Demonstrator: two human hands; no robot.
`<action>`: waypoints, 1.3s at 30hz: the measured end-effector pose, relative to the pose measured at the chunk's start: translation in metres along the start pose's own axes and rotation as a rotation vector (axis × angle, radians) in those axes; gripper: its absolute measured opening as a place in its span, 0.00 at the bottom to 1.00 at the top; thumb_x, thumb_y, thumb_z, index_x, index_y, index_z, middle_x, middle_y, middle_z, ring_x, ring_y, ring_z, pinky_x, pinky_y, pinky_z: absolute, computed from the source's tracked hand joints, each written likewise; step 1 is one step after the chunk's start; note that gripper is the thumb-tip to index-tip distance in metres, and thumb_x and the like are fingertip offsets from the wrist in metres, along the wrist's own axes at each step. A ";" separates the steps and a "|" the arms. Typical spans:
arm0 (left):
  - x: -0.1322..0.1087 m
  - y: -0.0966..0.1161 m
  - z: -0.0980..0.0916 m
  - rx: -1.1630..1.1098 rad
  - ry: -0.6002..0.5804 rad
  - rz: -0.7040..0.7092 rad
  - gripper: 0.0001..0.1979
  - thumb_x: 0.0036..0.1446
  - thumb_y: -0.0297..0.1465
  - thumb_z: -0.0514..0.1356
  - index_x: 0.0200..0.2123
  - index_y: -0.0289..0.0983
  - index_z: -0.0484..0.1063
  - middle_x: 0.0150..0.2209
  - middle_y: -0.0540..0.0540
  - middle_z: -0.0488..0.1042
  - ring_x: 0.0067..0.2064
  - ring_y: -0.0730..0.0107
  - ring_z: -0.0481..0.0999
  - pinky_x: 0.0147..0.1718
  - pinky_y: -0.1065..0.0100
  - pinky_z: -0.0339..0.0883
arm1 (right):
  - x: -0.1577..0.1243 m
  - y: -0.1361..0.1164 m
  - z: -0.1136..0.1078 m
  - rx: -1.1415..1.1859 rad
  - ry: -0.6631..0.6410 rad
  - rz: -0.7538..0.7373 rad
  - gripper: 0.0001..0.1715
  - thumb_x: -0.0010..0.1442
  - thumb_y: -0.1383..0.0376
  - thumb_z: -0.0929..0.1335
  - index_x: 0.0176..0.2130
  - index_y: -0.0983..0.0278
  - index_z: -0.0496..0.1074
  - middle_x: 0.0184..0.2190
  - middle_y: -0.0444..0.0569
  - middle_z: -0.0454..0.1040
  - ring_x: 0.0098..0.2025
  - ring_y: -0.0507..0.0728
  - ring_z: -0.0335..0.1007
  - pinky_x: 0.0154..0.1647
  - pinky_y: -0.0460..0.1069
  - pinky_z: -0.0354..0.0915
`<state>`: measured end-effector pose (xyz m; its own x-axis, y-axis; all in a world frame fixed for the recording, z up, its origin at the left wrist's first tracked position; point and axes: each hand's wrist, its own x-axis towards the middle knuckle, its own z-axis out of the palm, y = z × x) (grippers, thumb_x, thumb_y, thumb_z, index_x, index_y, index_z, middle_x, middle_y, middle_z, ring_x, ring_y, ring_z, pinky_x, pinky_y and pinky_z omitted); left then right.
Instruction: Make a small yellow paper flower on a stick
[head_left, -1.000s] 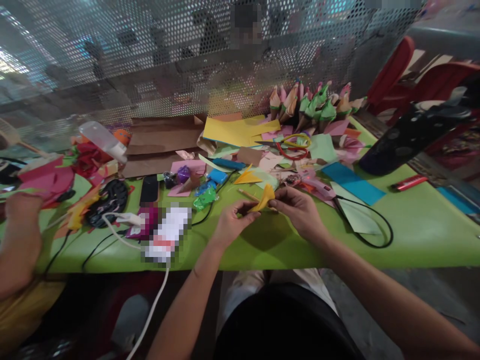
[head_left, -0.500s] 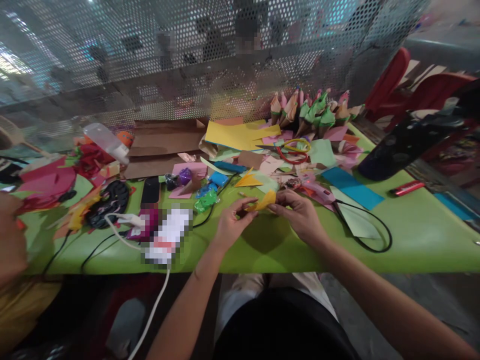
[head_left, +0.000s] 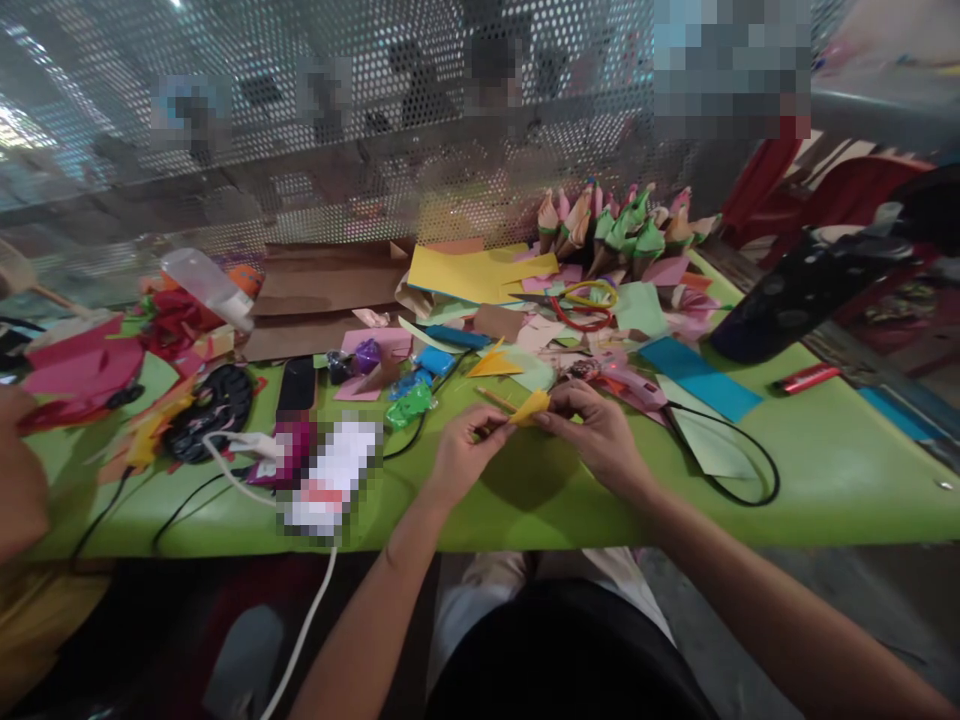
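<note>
A small piece of folded yellow paper (head_left: 531, 407) is pinched between my two hands above the green table. My left hand (head_left: 466, 455) is closed, thumb and forefinger on the paper's left end. A thin tan stick (head_left: 495, 399) slants up and left from the paper; how the two join is too small to tell. On the paper's right side, my right hand (head_left: 604, 435) is closed with its fingertips pressed together. Just beyond my hands lies another yellow folded paper piece (head_left: 495, 362). A pink glue gun (head_left: 634, 388) rests near my right hand.
Scissors (head_left: 585, 310), yellow paper sheets (head_left: 472, 275) and paper-wrapped cones (head_left: 630, 230) lie toward the back. At right are a dark bottle (head_left: 795, 300) and a red marker-like tube (head_left: 806, 379). Left of me, a phone (head_left: 334, 478) trails a white cable; another person's arm (head_left: 19, 480) is at the edge.
The yellow paper has turned slightly in my fingers, and more of the thin stick shows at its left. Both hands stay in nearly the same place.
</note>
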<state>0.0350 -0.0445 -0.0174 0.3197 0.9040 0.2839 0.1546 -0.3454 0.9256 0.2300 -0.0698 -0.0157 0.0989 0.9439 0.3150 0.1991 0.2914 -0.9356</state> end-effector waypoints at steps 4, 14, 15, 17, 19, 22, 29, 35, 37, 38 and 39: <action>-0.001 0.002 0.000 0.001 -0.004 -0.041 0.10 0.57 0.38 0.66 0.31 0.37 0.78 0.32 0.46 0.78 0.35 0.68 0.75 0.34 0.68 0.68 | -0.001 -0.002 0.001 0.016 -0.013 0.034 0.19 0.54 0.50 0.75 0.26 0.61 0.72 0.26 0.44 0.67 0.31 0.55 0.62 0.32 0.50 0.59; 0.000 0.002 0.002 -0.007 -0.010 -0.072 0.10 0.54 0.37 0.66 0.29 0.36 0.77 0.29 0.47 0.77 0.32 0.69 0.73 0.32 0.69 0.66 | -0.001 0.000 0.002 0.043 -0.009 0.057 0.20 0.53 0.48 0.74 0.26 0.61 0.71 0.25 0.44 0.68 0.29 0.54 0.62 0.30 0.49 0.59; 0.000 0.001 0.002 -0.012 -0.011 -0.062 0.10 0.54 0.37 0.66 0.28 0.36 0.77 0.29 0.47 0.76 0.32 0.69 0.73 0.31 0.69 0.66 | -0.002 0.000 0.002 0.042 -0.013 0.052 0.20 0.54 0.49 0.74 0.26 0.61 0.71 0.25 0.44 0.68 0.29 0.54 0.63 0.31 0.49 0.60; 0.001 0.000 0.002 -0.007 0.015 -0.035 0.10 0.55 0.37 0.66 0.28 0.36 0.76 0.29 0.47 0.76 0.32 0.68 0.74 0.32 0.69 0.67 | -0.002 0.001 0.002 0.021 -0.009 0.032 0.17 0.56 0.51 0.74 0.28 0.60 0.73 0.26 0.44 0.69 0.29 0.54 0.64 0.31 0.49 0.61; 0.004 -0.001 -0.003 0.034 0.116 -0.020 0.10 0.56 0.37 0.65 0.29 0.36 0.76 0.31 0.46 0.77 0.33 0.68 0.74 0.34 0.68 0.68 | -0.002 0.002 0.001 -0.035 0.019 -0.014 0.12 0.59 0.54 0.72 0.34 0.60 0.76 0.29 0.45 0.73 0.31 0.55 0.67 0.34 0.50 0.64; 0.012 -0.003 -0.018 0.149 0.365 -0.036 0.09 0.58 0.37 0.63 0.32 0.36 0.77 0.32 0.46 0.78 0.33 0.68 0.74 0.36 0.67 0.69 | 0.002 -0.003 -0.002 -0.179 0.039 -0.111 0.12 0.62 0.59 0.70 0.45 0.59 0.77 0.37 0.49 0.77 0.35 0.57 0.71 0.39 0.52 0.67; 0.045 -0.017 -0.053 0.565 0.416 -0.058 0.18 0.57 0.25 0.62 0.52 0.35 0.76 0.51 0.34 0.77 0.47 0.54 0.79 0.52 0.56 0.70 | 0.046 -0.016 0.001 -0.611 -0.154 -0.345 0.25 0.62 0.67 0.67 0.57 0.55 0.74 0.54 0.55 0.74 0.54 0.66 0.71 0.52 0.59 0.69; 0.043 -0.030 -0.045 0.825 0.409 -0.038 0.26 0.56 0.23 0.63 0.58 0.40 0.73 0.61 0.32 0.71 0.60 0.39 0.70 0.58 0.43 0.63 | 0.092 0.018 0.030 -0.943 -0.179 -0.394 0.34 0.52 0.77 0.68 0.56 0.55 0.76 0.58 0.54 0.73 0.58 0.71 0.64 0.54 0.65 0.64; 0.039 -0.028 -0.044 0.818 0.440 0.002 0.24 0.57 0.24 0.62 0.57 0.41 0.74 0.62 0.35 0.71 0.61 0.40 0.68 0.58 0.43 0.62 | 0.099 0.026 0.034 -0.949 -0.151 -0.366 0.25 0.54 0.77 0.67 0.47 0.58 0.81 0.50 0.55 0.78 0.53 0.69 0.66 0.53 0.64 0.63; 0.037 -0.026 -0.045 0.798 0.453 0.020 0.22 0.57 0.25 0.62 0.56 0.41 0.75 0.61 0.36 0.72 0.60 0.42 0.69 0.59 0.44 0.62 | 0.100 0.028 0.035 -0.923 -0.120 -0.355 0.20 0.55 0.76 0.66 0.42 0.59 0.81 0.46 0.54 0.80 0.51 0.68 0.67 0.53 0.63 0.63; 0.036 -0.024 -0.046 0.764 0.460 0.036 0.20 0.58 0.26 0.62 0.54 0.41 0.77 0.59 0.37 0.74 0.59 0.44 0.70 0.59 0.46 0.61 | 0.100 0.028 0.035 -0.878 -0.079 -0.353 0.17 0.57 0.74 0.66 0.38 0.59 0.81 0.42 0.54 0.81 0.49 0.67 0.68 0.52 0.62 0.63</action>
<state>-0.0001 0.0085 -0.0182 -0.0447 0.8443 0.5340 0.7851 -0.3009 0.5414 0.2117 0.0384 -0.0157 -0.1669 0.8407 0.5151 0.8699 0.3714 -0.3244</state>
